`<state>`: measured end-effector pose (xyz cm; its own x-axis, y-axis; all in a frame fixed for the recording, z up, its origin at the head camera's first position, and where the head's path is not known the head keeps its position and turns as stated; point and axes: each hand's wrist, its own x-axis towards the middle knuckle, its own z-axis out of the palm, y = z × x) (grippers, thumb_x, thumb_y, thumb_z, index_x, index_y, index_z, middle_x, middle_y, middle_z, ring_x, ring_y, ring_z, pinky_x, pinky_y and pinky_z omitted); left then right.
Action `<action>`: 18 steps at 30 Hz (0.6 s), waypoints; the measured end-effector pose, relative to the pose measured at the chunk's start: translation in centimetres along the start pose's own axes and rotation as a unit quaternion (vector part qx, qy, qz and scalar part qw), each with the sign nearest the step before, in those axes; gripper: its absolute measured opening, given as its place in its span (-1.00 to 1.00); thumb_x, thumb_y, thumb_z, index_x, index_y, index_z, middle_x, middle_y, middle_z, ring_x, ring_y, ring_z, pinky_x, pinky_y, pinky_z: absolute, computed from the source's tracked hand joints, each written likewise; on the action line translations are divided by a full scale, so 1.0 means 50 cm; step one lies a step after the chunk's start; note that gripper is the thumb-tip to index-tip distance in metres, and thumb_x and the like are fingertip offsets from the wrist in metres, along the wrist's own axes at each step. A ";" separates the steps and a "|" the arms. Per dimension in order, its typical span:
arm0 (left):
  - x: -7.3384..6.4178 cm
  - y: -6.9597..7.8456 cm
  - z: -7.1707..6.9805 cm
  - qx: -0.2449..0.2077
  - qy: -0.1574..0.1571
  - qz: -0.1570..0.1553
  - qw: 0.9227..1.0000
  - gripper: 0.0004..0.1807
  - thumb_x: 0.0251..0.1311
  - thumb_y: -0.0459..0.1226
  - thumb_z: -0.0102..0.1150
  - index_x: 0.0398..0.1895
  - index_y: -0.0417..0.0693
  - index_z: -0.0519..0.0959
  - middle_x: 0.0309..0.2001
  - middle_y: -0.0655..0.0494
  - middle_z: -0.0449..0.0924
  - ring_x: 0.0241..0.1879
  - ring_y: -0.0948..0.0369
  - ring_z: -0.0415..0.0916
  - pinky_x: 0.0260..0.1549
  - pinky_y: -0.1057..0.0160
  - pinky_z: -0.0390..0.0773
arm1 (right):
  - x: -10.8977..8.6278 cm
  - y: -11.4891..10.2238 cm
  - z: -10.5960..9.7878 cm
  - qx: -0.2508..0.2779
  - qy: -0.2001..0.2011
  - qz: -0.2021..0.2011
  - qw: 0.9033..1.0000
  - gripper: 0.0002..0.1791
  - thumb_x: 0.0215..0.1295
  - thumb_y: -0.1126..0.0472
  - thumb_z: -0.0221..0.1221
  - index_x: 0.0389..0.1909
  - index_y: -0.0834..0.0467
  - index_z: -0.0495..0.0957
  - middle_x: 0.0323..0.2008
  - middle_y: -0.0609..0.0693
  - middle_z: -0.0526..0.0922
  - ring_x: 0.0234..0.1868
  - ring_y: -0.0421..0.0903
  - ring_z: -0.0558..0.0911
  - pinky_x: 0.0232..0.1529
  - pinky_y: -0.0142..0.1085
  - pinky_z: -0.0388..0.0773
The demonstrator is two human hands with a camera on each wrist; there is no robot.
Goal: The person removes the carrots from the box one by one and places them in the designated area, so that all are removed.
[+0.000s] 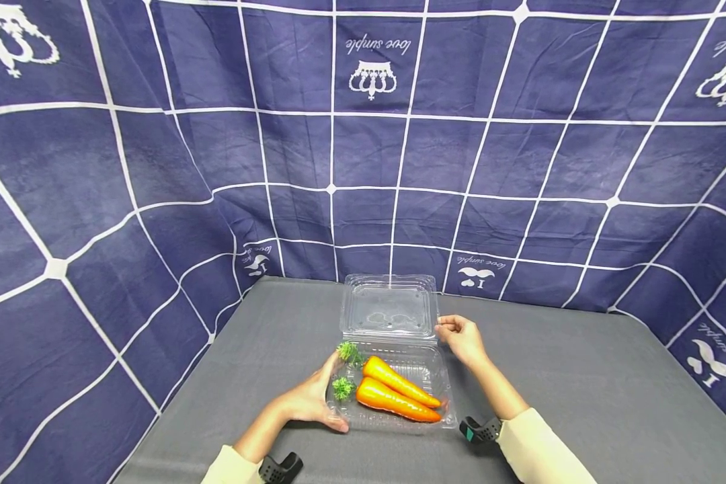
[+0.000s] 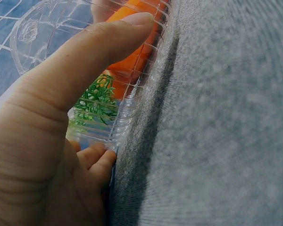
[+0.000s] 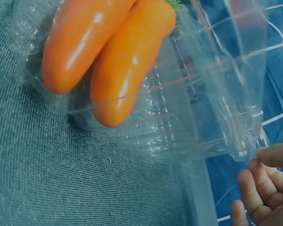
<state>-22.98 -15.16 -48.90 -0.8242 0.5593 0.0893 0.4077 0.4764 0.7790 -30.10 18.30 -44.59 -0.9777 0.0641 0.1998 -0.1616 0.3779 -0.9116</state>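
A clear plastic clamshell container (image 1: pixel 423 371) lies open in the head view, its lid (image 1: pixel 390 302) tilted up at the back. Two orange carrots (image 1: pixel 397 400) with green leafy tops (image 1: pixel 342 388) lie side by side in its base. My left hand (image 1: pixel 310 399) grips the base around its left end. In the left wrist view the thumb (image 2: pixel 92 49) runs along the front wall, while fingertips (image 2: pixel 101 165) curl at the end below the greens. My right hand (image 1: pixel 464 341) pinches the lid's right edge between thumb and fingers, close to the hinge, as the right wrist view also shows.
Grey cloth (image 1: pixel 556 376) covers the table under the container. A blue curtain (image 1: pixel 369 154) with white grid lines stands behind the table and along both sides. Each wrist wears a dark band (image 1: pixel 479 430).
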 end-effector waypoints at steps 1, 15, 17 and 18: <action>0.000 0.000 0.000 -0.001 -0.001 -0.001 1.000 0.48 -0.39 -0.12 0.70 0.49 -0.34 -0.21 0.38 -0.35 0.15 0.38 -0.17 0.10 0.28 -0.25 0.09 | 0.000 0.001 0.001 0.000 0.000 0.006 1.000 -0.77 0.24 0.43 0.20 -0.13 0.49 0.56 -0.45 0.07 0.65 -0.54 -0.26 0.52 -0.48 -0.46 0.39; 0.002 0.000 0.001 -0.005 -0.001 -0.011 1.000 0.49 -0.42 -0.09 0.70 0.49 -0.30 -0.20 0.38 -0.34 0.15 0.38 -0.16 0.10 0.29 -0.24 0.09 | -0.001 0.017 0.008 0.004 -0.011 0.060 0.998 -0.79 0.30 0.34 0.17 -0.20 0.45 0.60 -0.51 0.02 0.65 -0.55 -0.21 0.56 -0.42 -0.42 0.46; 0.002 0.000 0.001 -0.005 0.000 -0.008 1.000 0.49 -0.42 -0.10 0.70 0.49 -0.31 -0.20 0.37 -0.34 0.16 0.38 -0.17 0.11 0.28 -0.25 0.09 | -0.002 0.018 0.008 0.000 -0.011 0.060 0.998 -0.78 0.30 0.33 0.17 -0.21 0.45 0.60 -0.51 0.04 0.65 -0.55 -0.20 0.57 -0.42 -0.42 0.47; 0.002 -0.001 0.001 -0.004 0.001 -0.006 1.000 0.49 -0.42 -0.11 0.70 0.49 -0.31 -0.20 0.37 -0.35 0.16 0.38 -0.17 0.11 0.28 -0.25 0.09 | -0.003 0.019 0.009 -0.001 -0.011 0.061 0.998 -0.78 0.30 0.33 0.17 -0.21 0.45 0.60 -0.51 0.05 0.65 -0.55 -0.20 0.57 -0.43 -0.42 0.47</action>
<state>-23.06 -15.07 -48.97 -0.8295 0.5524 0.0819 0.3951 0.4769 0.7851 -30.18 18.24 -45.63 -0.9927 0.0903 0.0799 -0.0410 0.3698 -0.9282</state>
